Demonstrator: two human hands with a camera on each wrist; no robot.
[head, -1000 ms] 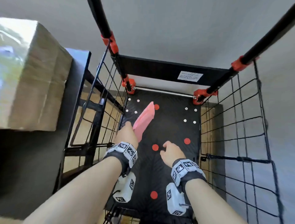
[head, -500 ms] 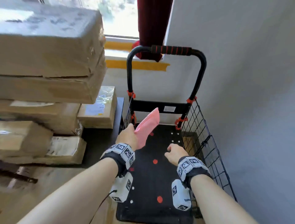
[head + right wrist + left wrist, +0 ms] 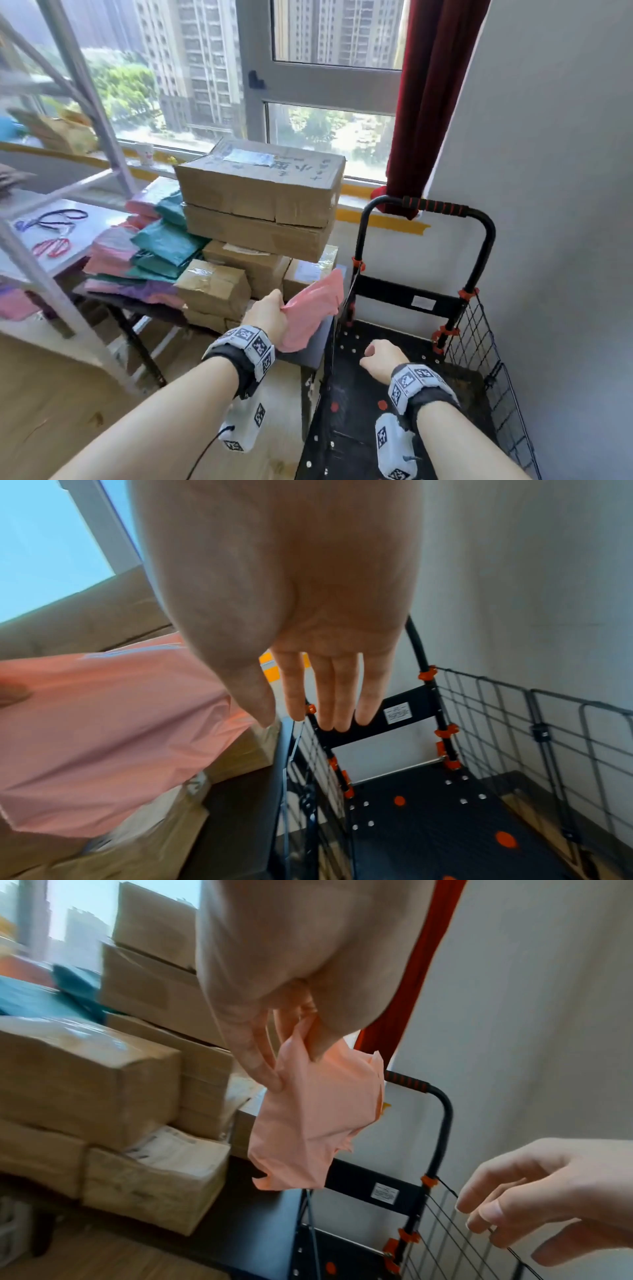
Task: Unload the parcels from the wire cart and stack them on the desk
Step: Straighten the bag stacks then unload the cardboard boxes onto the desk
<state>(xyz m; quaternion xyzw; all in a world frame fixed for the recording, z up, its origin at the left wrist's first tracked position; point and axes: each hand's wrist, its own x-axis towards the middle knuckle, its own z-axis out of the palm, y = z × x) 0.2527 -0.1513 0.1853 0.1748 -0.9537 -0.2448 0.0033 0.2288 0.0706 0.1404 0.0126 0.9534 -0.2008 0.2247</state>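
The left hand (image 3: 269,317) pinches one end of a soft pink parcel (image 3: 313,310). In the left wrist view the thumb and fingers (image 3: 255,1053) squeeze the top of the bag, and the rest of it hangs down loose. The pink parcel is up in the air, just beside the near right corner of the desk (image 3: 308,354) and in front of the boxes that sit there. It does not touch the desk.

The right hand (image 3: 380,359) holds nothing. Its fingers (image 3: 337,691) are loose and a little bent. It hangs over the floor of the wire cart (image 3: 476,346), well to the right of the desk.

The wire cart stands right next to the desk, on the desk's right side, close to a white wall (image 3: 548,171). Its black floor (image 3: 356,394) has red dots and small white dots. I see no parcel lying on the part of that floor that shows. A black handle with a red and black grip (image 3: 435,205) stands up at the far end of the cart.

On the desk, brown cardboard boxes (image 3: 260,195) are piled up, with the two biggest on top. To the left of the boxes, still on the desk, lie soft bags (image 3: 157,246) in pink, green and purple. Behind the desk is a big window (image 3: 205,75), and a dark red curtain (image 3: 428,96) hangs behind the cart.
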